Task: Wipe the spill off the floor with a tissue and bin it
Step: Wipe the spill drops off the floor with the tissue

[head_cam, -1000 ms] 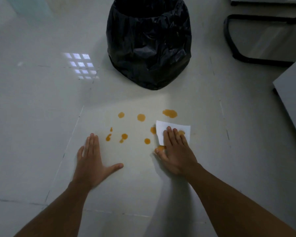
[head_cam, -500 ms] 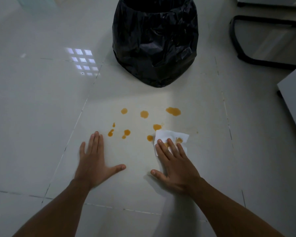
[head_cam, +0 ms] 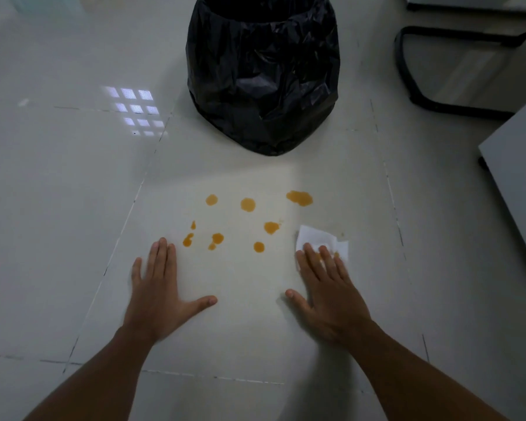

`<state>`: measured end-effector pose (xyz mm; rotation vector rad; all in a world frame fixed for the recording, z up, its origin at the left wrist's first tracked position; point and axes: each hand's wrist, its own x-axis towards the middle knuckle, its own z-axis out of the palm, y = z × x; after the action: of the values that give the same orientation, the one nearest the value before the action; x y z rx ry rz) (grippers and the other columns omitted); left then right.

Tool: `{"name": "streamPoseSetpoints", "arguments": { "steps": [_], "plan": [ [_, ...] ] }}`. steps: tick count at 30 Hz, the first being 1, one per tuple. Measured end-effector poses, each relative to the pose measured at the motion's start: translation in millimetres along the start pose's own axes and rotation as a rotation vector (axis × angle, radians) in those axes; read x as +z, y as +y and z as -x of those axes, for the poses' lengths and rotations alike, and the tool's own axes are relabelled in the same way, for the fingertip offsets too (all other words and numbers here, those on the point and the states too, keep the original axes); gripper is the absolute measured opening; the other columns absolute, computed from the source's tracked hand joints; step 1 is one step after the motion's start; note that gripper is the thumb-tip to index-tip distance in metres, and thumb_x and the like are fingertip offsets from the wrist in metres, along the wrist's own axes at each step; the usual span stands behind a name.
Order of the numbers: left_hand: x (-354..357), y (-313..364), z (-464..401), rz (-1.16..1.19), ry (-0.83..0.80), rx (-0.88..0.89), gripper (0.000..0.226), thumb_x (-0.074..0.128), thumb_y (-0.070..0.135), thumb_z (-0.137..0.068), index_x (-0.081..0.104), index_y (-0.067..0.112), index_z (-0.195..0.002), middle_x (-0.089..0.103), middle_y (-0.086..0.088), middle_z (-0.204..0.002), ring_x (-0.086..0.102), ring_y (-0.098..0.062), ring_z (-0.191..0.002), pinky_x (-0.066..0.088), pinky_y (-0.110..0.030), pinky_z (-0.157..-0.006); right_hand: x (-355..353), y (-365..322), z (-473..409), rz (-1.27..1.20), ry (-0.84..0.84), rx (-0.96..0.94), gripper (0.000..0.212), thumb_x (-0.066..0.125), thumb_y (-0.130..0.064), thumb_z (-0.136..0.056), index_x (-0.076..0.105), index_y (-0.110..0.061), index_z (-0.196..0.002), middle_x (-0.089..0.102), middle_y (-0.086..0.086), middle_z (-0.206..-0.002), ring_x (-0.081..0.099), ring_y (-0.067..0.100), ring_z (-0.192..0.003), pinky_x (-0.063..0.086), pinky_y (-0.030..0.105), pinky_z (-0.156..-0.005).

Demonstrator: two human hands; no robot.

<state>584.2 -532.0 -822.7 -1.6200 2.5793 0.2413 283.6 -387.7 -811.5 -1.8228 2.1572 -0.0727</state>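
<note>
Several orange drops of spill (head_cam: 248,204) dot the pale tiled floor in front of me. A white tissue (head_cam: 315,237), stained orange near my fingertips, lies flat on the floor at the right of the drops. My right hand (head_cam: 325,294) presses on it with fingers spread, covering its near part. My left hand (head_cam: 158,294) rests flat on the floor, palm down and empty, just below the left drops. A bin lined with a black bag (head_cam: 263,71) stands beyond the spill.
A black tubular chair base (head_cam: 413,86) sits on the floor at the upper right. A grey furniture panel (head_cam: 520,174) juts in from the right edge. Window light reflects on the tiles at the left.
My right hand has slid the tissue to the right and toward me; the drops it covered near the spill's right side are gone. The left hand stays planted.
</note>
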Motion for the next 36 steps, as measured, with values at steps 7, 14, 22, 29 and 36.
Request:
{"name": "streamPoseSetpoints", "arguments": {
  "steps": [7, 14, 22, 29, 36],
  "plan": [
    [3.3, -1.5, -1.7, 0.019, 0.009, 0.002, 0.134, 0.031, 0.099, -0.06, 0.018, 0.0, -0.151, 0.014, -0.018, -0.162, 0.008, -0.027, -0.151, 0.014, -0.058, -0.118, -12.5, 41.8, -36.7, -0.114, 0.028, 0.219, 0.096, 0.01, -0.076, -0.09, -0.012, -0.009, -0.156, -0.018, 0.01, -0.165, -0.014, 0.024, -0.152, -0.004, 0.041, -0.123],
    [4.5, -3.9, -2.8, 0.007, -0.012, 0.004, 0.135, 0.033, 0.099, -0.06, 0.018, 0.0, -0.151, 0.012, -0.017, -0.163, 0.007, -0.025, -0.151, 0.012, -0.058, -0.118, -24.3, 37.5, -101.2, -0.124, 0.02, 0.191, 0.097, 0.014, -0.073, -0.092, -0.01, -0.004, -0.155, -0.014, 0.014, -0.165, -0.015, 0.024, -0.152, -0.006, 0.043, -0.123],
    [3.6, -2.9, -3.5, -0.007, -0.022, 0.014, 0.134, 0.033, 0.098, -0.061, 0.021, -0.002, -0.15, 0.017, -0.018, -0.162, 0.014, -0.028, -0.15, 0.016, -0.059, -0.116, -35.1, 9.8, -149.7, -0.158, -0.006, -0.007, 0.093, 0.023, -0.071, -0.094, -0.005, -0.007, -0.157, -0.011, 0.011, -0.166, -0.016, 0.02, -0.151, -0.005, 0.042, -0.123],
    [0.5, -1.4, -1.3, -0.006, -0.019, 0.014, 0.132, 0.033, 0.096, -0.064, 0.018, -0.001, -0.151, 0.016, -0.019, -0.162, 0.014, -0.03, -0.15, 0.018, -0.061, -0.115, -24.3, -4.6, -138.7, -0.219, 0.112, -0.046, 0.085, 0.025, -0.062, -0.099, -0.006, -0.009, -0.157, -0.014, 0.006, -0.166, -0.019, 0.015, -0.15, -0.011, 0.033, -0.122],
    [0.0, -1.9, -0.8, -0.004, -0.019, 0.009, 0.132, 0.035, 0.096, -0.063, 0.02, -0.002, -0.15, 0.017, -0.019, -0.161, 0.016, -0.031, -0.149, 0.019, -0.062, -0.115, -30.1, -13.4, -157.9, -0.262, -0.043, -0.041, 0.09, 0.023, -0.067, -0.097, -0.014, -0.01, -0.156, -0.02, 0.006, -0.165, -0.023, 0.014, -0.149, -0.01, 0.035, -0.122]
  ]
}}
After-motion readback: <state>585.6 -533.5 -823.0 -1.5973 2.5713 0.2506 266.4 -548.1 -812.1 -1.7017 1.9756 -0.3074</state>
